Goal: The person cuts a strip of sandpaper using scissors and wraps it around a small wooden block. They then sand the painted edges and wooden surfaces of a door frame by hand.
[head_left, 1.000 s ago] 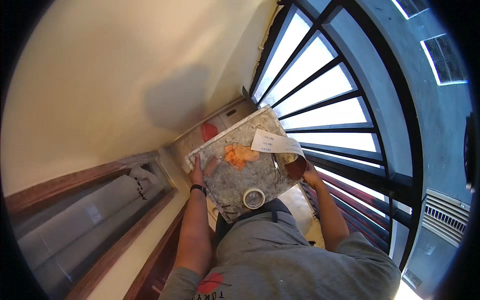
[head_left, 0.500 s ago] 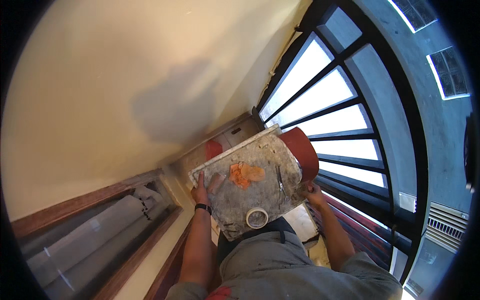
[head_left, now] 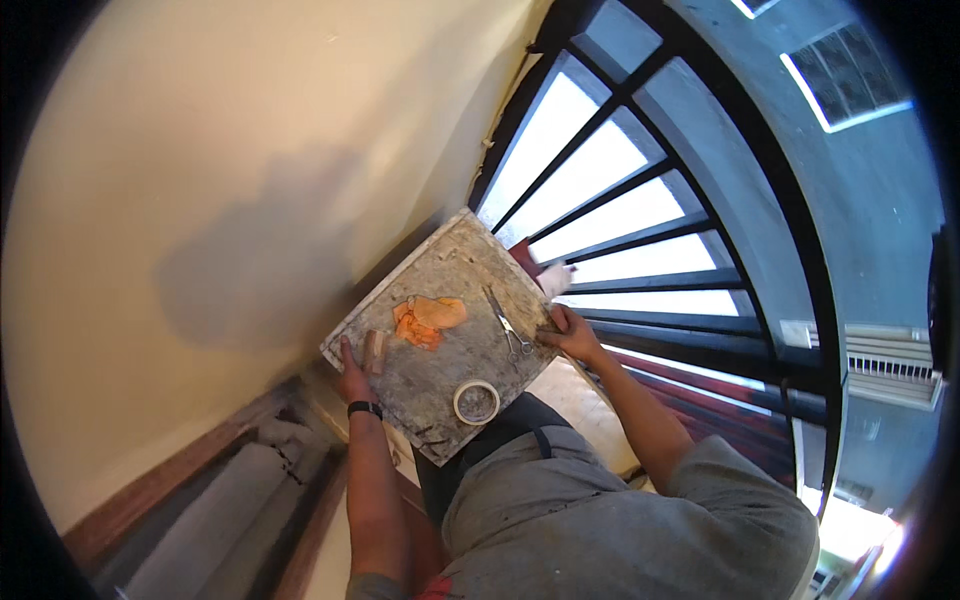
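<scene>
Board (head_left: 410,385) is sitting right in front of the person's waist; touching or just clear, can't tell. Tape roll (head_left: 458,404) is lying flat on it, closer to the body than either hand. Left hand (head_left: 353,380) is gripping the board's left edge, thumb on top; brown block (head_left: 374,352) is lying just beside that thumb. Right hand (head_left: 572,334) is grasping the opposite edge, underside hidden. Scissors (head_left: 507,322) are lying just inward of the right hand; crumpled orange piece (head_left: 418,324), material unclear, is lying between the hands, a bit farther out. Dark red sheet (head_left: 524,257) is showing past the board, beyond the right hand; can't tell if it's being pinched. Window bars (head_left: 640,178) are running behind. Progress, my read: board's up and loaded, mid-hold; no tool is being used, nothing's being put away. What's left isn't showing.
</scene>
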### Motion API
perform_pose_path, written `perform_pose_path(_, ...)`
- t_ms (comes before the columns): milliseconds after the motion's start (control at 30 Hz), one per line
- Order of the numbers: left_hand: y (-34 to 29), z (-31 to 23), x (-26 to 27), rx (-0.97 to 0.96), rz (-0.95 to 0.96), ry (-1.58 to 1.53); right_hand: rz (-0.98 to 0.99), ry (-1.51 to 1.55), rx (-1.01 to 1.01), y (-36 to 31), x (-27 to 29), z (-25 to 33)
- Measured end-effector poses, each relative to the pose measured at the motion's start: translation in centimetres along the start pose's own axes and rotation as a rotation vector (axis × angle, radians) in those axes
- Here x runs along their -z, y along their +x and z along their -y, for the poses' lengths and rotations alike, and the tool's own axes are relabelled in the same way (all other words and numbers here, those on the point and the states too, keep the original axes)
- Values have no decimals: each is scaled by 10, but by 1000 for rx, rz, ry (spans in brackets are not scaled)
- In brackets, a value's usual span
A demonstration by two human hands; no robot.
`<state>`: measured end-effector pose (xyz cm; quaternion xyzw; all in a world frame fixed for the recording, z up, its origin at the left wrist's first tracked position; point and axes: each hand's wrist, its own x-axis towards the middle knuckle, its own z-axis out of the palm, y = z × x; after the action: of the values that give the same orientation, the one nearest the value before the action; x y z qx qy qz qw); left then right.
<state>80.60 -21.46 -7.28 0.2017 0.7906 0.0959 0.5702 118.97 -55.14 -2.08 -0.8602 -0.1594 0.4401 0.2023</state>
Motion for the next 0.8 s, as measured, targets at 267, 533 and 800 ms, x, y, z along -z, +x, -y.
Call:
perform_pose_path(267,-49,-40,-25,16,-158,93,-185,-335,11,-16,-1,45)
perform_pose_path(533,-30,-34,-29,-1,-101,142,-222,-264,-86,-19,-6,55)
perform_pose_path(800,-6,-17,-28,-65,14,72,-291,-124,28,-13,10,45)
